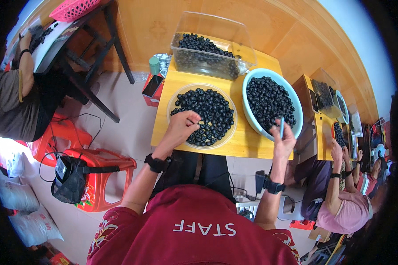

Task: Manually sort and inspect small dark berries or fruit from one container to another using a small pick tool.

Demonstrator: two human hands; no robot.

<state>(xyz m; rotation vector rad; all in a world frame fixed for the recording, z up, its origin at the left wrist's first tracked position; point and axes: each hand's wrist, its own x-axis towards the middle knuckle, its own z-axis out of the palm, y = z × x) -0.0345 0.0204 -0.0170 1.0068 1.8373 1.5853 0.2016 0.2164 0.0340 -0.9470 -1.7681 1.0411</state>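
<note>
Small round black pieces, some with a hole or dimple, lie spread on a round shallow clear tray on the yellow table. Above the tray's left side is my left hand, thumb and fingers pinched; what they hold, if anything, cannot be made out. My right hand grips a slim light blue tool, held upright at the near rim of a pale blue basin. More of the same black pieces heap up in that basin. The tool's working end is hard to make out.
Behind the tray stands a clear plastic bin part full of black pieces. A phone rests on a red box left of the yellow table. Red stools stand at left. Other people work at tables on both sides.
</note>
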